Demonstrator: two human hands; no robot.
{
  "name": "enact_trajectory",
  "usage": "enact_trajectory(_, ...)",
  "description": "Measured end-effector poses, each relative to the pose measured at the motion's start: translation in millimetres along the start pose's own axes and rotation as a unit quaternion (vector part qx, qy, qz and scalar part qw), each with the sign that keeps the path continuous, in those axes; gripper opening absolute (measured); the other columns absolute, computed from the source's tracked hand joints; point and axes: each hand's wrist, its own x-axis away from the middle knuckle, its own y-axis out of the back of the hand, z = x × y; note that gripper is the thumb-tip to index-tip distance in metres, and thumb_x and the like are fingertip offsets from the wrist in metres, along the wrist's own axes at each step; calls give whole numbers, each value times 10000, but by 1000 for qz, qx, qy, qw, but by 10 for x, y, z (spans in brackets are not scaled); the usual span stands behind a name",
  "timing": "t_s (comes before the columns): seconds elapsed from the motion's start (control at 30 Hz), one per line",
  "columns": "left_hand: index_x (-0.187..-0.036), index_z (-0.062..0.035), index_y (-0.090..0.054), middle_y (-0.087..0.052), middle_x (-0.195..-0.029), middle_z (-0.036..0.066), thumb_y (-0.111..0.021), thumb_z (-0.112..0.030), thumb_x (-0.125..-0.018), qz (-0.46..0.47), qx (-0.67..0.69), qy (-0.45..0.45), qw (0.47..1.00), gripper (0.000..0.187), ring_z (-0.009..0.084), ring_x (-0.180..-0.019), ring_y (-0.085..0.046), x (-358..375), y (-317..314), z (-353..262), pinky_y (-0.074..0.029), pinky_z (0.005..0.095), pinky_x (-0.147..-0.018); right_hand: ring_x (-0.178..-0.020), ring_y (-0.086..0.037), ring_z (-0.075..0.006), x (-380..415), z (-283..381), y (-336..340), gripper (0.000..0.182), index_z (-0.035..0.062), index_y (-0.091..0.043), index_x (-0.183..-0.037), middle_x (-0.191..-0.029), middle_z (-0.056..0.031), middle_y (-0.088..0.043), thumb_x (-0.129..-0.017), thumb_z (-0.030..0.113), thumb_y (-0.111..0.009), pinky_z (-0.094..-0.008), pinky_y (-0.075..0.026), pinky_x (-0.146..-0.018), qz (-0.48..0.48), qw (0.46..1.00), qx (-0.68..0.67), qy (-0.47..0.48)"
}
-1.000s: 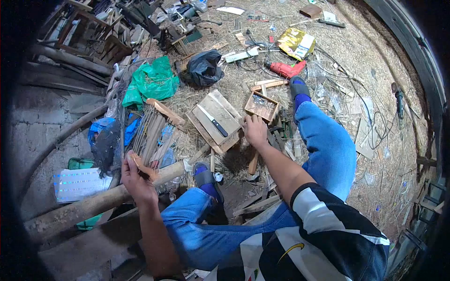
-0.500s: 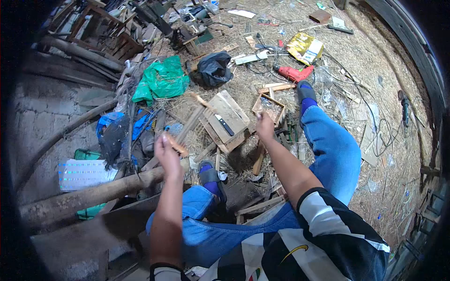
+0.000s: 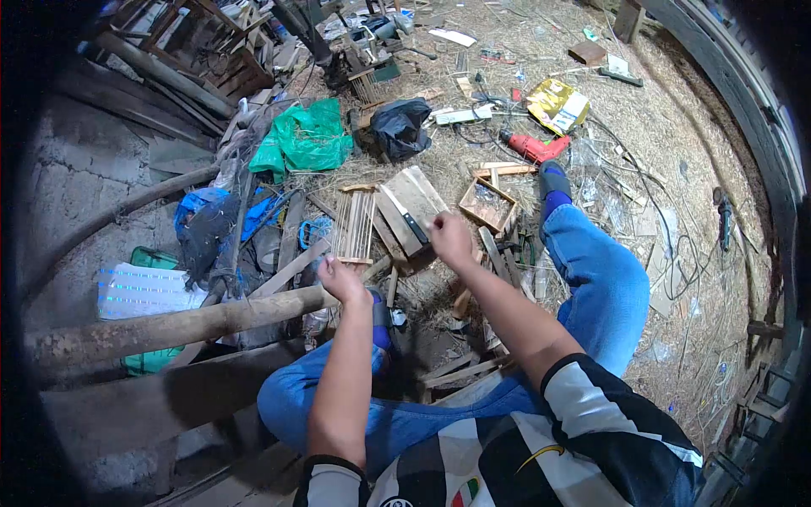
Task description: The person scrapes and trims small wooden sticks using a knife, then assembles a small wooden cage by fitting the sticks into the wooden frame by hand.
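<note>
Head view, left hand: the left hand (image 3: 343,280) is closed on the near end bar of a pale brown, ladder-like frame of thin wooden slats (image 3: 355,224).
Slatted frame: extends forward from the left hand, left of the right hand and well apart from it.
Right hand: the right hand (image 3: 452,241) has curled fingers beside a black-handled knife (image 3: 415,226); cannot tell whether it holds anything.
Knife: on a pale, rectangular wooden block (image 3: 422,194).
Shallow box: an open wooden box (image 3: 479,220) lies just beyond the right hand.

The left hand (image 3: 344,281) there holds a slatted frame (image 3: 355,224); the right hand (image 3: 453,240) is beside the knife (image 3: 414,226), at the block's (image 3: 420,189) near edge.
</note>
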Motion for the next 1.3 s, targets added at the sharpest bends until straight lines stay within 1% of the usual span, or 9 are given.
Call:
enact_trajectory(0.13, -1326, -66, -370, -530, -1270, 195, -445, -207, -1072, -28, 40, -9, 999, 300, 362, -978, -670, -19, 97, 154, -633, 479, -717, -1055, -605, -319, 176, 121, -217, 156, 115, -682, -907, -1057, -124, -641, -860, 259, -720, -496, -513, -860, 15, 989, 142, 44)
enact_trajectory(0.27, -1305, -64, -383, -525, -1252, 208, -451, -212, -1071, -54, 25, 4, 998, 285, 381, -987, -670, 23, 113, 243, -639, 479, -735, -1058, -591, -316, 223, -15, -323, 236, 95, -626, -1045, -1073, -115, -617, -882, 256, -683, -456, -548, -774, 3, 965, 245, 89)
enact_trajectory(0.4, -1309, -52, -377, -536, -1237, 216, -456, -237, -1074, -60, 42, 13, 997, 308, 383, -979, -665, 32, 118, 371, -622, 481, -783, -1008, -616, -310, 200, -65, -268, 263, 89, -597, -1065, -1048, -116, -624, -891, 270, -672, -430, -558, -732, 8, 945, 300, 131)
enact_trajectory(0.5, -1303, -63, -389, -525, -1237, 216, -470, -234, -1070, -67, 57, 24, 996, 300, 380, -954, -670, 36, 107, 463, -627, 463, -749, -893, -641, -332, 56, -124, -244, 197, 80, -600, -952, -946, -133, -631, -867, 234, -689, -454, -556, -700, -45, 946, 280, 157)
enact_trajectory(0.73, -1293, -41, -400, -502, -1253, 186, -482, -204, -1064, -74, 82, 38, 993, 293, 349, -881, -683, 106, 82, 805, -631, 426, -698, -919, -649, -343, -442, -151, -138, 224, 79, -637, -955, -945, -135, -693, -870, 278, -697, -481, -534, -771, 13, 968, 216, 128)
enact_trajectory(0.8, -1347, -65, -340, -522, -1223, 231, -470, -216, -1070, -64, 82, 57, 993, 342, 420, -965, -669, 180, 43, 876, -624, 508, -777, -901, -651, -356, -473, -121, -99, 218, 69, -660, -899, -921, -139, -699, -853, 275, -717, -487, -528, -775, -1, 971, 206, 119)
enact_trajectory(1.07, -1345, -91, -334, -523, -1229, 213, -483, -217, -1068, -37, 121, 78, 989, 338, 405, -1000, -664, 429, -146, 1105, -601, 508, -868, -880, -651, -374, -385, -179, 130, 189, 50, -691, -845, -881, -171, -690, -830, 231, -741, -483, -502, -759, -3, 993, 90, 78)
enact_trajectory(1.23, -1325, -66, -364, -585, -1214, 173, -547, -213, -1048, -19, 64, 73, 995, 363, 269, -874, -705, 525, -175, 1280, -562, 346, -675, -835, -664, -366, -282, -211, 200, 181, 40, -693, -897, -858, -179, -689, -853, 212, -726, -456, -512, -744, -17, 998, 41, 34)
enact_trajectory(1.3, -1314, -62, -384, -609, -1168, 168, -563, -216, -1041, -14, 40, 61, 997, 361, 261, -857, -700, 536, -184, 1337, -559, 339, -671, -806, -677, -352, -234, -194, 213, 170, 45, -702, -944, -848, -175, -695, -869, 197, -716, -428, -519, -734, -34, 997, 55, 43)
